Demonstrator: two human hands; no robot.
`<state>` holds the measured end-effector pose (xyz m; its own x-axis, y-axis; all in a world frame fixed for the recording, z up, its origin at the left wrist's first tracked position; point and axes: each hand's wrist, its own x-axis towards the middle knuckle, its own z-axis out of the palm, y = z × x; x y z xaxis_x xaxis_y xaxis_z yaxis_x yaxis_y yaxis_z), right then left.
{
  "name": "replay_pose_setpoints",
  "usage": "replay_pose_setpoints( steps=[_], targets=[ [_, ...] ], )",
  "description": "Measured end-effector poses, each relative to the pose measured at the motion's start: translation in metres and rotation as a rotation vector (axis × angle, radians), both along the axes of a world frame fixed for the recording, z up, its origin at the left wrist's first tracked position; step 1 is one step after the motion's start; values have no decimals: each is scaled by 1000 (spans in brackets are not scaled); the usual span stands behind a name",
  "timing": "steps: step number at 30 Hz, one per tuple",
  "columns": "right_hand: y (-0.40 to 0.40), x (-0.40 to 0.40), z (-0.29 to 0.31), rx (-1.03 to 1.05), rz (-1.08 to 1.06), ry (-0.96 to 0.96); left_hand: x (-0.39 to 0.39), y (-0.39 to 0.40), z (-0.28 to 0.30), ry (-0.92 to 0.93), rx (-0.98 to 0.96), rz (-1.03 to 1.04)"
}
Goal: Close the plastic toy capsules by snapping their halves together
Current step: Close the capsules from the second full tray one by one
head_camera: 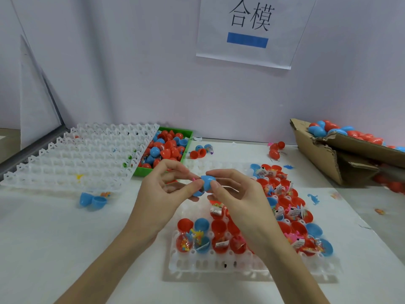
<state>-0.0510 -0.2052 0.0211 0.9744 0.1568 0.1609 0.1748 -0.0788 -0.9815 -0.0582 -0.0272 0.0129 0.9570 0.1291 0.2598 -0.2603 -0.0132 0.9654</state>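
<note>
Head view shows both hands, left hand (173, 185) and right hand (232, 189), pinching a blue capsule (206, 183) above the tray (219, 265); a crooked push could pop its toy out.

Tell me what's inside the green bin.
The green bin holds a heap of red and blue capsule halves. A white tray covers its left edge; the bottom is hidden.

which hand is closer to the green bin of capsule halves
Left. The left hand sits just in front of the green bin, nearly overlapping its near corner. The right hand is farther right, over the white tray.
</note>
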Motion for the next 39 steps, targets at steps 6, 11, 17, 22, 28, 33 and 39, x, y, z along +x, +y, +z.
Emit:
replay_pose_setpoints(
  steps=[6,11,17,22,28,33,39],
  targets=[
    [6,-2,-1,51,-54,-32,-3,0,1,-124,72,21],
    [11,-4,-3,80,-78,-60,-3,0,-2,-201,200,30],
    [10,-5,-3,109,-119,-95,-7,-2,2,-393,405,28],
    [11,-6,-4,161,-115,-82,-4,0,1,-384,333,21],
    [12,-6,-4,166,-138,-92,-3,1,0,-470,464,52],
    [14,-8,-2,155,-108,-110,-5,-2,-1,-509,499,92],
    [12,-8,0,168,-117,-121,-7,-2,2,-518,465,109]
  ],
)
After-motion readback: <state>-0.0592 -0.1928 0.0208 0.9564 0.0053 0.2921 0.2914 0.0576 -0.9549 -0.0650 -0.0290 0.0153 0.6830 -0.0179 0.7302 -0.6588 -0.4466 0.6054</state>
